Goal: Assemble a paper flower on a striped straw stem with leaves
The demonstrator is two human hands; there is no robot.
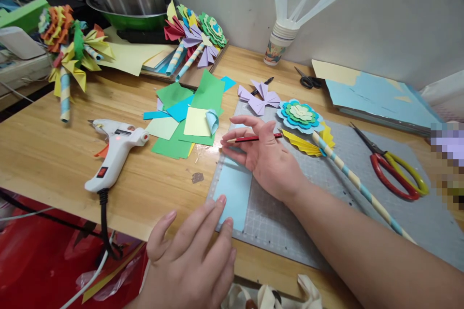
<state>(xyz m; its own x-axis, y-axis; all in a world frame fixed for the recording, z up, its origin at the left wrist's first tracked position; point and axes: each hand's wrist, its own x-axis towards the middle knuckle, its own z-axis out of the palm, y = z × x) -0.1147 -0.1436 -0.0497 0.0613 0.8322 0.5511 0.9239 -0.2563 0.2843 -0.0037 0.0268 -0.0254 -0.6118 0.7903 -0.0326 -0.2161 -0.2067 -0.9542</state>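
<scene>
A light blue paper strip lies along the left edge of the grey cutting mat. My left hand is palm down with its fingers apart, the fingertips at the near left edge of the strip. Over the strip's upper part, my right hand is turned on its side and holds a red pencil between thumb and fingers, its wooden tip pointing left. Just beyond that hand is a paper flower in blue, green and cream, with yellow pleated leaves and a striped stem.
A white glue gun lies on the left of the table, beside green and blue paper scraps. Red-and-yellow-handled scissors rest on the mat's right. Behind stand paper cups holding clear sticks, near finished paper flowers.
</scene>
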